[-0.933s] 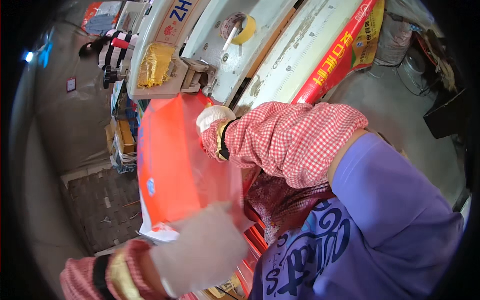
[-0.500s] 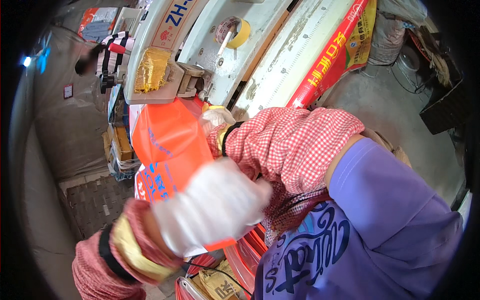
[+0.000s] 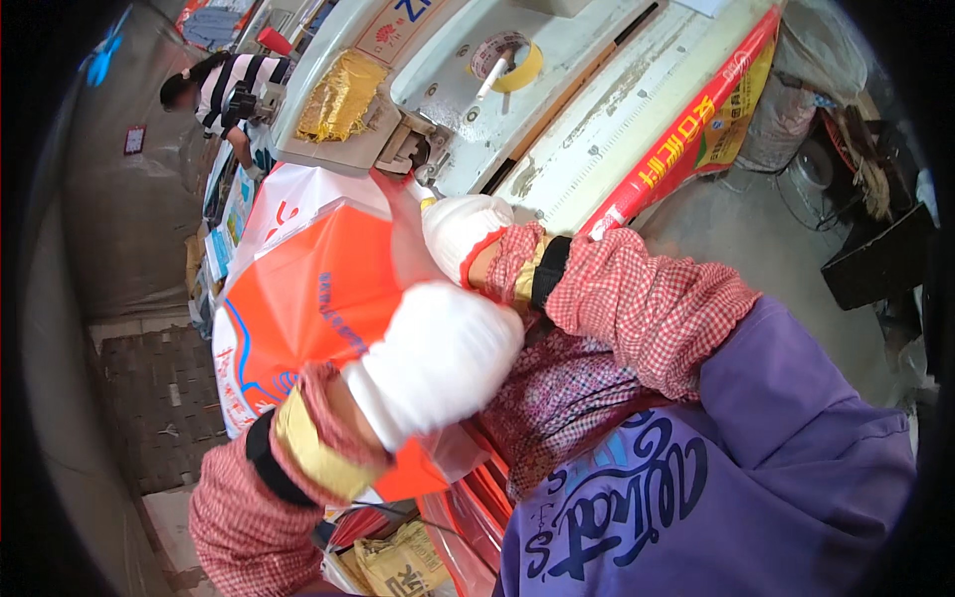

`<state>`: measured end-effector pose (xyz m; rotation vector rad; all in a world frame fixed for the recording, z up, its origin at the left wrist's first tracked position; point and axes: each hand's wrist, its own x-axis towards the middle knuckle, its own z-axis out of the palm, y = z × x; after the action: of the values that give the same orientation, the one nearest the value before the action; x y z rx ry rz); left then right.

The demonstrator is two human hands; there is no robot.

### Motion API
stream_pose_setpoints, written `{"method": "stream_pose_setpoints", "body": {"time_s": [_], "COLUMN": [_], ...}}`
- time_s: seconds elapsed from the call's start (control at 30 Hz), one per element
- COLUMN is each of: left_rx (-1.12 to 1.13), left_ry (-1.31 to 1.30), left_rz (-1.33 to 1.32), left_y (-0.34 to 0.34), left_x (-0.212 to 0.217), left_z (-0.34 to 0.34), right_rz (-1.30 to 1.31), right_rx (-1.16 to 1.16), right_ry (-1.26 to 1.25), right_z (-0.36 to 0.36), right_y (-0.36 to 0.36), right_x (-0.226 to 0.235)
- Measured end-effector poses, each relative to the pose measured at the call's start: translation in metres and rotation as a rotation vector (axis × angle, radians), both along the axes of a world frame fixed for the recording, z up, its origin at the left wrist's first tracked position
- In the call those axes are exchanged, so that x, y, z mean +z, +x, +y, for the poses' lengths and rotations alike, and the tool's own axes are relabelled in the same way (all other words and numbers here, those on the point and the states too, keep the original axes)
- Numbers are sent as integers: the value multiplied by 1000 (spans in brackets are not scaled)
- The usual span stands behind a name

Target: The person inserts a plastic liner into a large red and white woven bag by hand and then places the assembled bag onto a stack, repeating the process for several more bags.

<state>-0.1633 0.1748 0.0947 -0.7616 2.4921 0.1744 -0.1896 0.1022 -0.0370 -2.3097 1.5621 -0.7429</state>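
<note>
Both my hands wear white gloves over red-checked sleeves. My left hand [image 3: 433, 358] grips the near edge of an orange and white plastic bag [image 3: 298, 298] that lies in front of me. My right hand [image 3: 463, 231] holds the bag's far corner close to the jaw of a white machine [image 3: 557, 109]. The bag has blue and red print and a clear film part near my left hand.
A roll of yellow tape [image 3: 507, 62] sits on a peg on the machine. A long red printed roll [image 3: 686, 129] leans along its right side. Another person in a striped top [image 3: 224, 85] works at the far left. More bags [image 3: 398, 562] lie below.
My left hand has risen from the lower edge toward my right hand, folding the orange bag upward. My right hand moved slightly closer to the machine jaw.
</note>
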Motion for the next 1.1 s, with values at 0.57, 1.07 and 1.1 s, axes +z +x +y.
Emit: {"method": "stream_pose_setpoints", "body": {"time_s": [0.57,1.07,1.1], "left_rx": [634,740,743], "left_ry": [-379,-890,-900], "left_rz": [358,415,310], "left_y": [147,294,306], "left_x": [-20,37,13], "left_z": [-48,173,176], "right_rz": [-135,-542,-713], "right_rx": [485,685,558], "right_ry": [-184,486,698], "right_z": [-12,46,36], "right_y": [19,68,59], "right_x": [18,110,108]}}
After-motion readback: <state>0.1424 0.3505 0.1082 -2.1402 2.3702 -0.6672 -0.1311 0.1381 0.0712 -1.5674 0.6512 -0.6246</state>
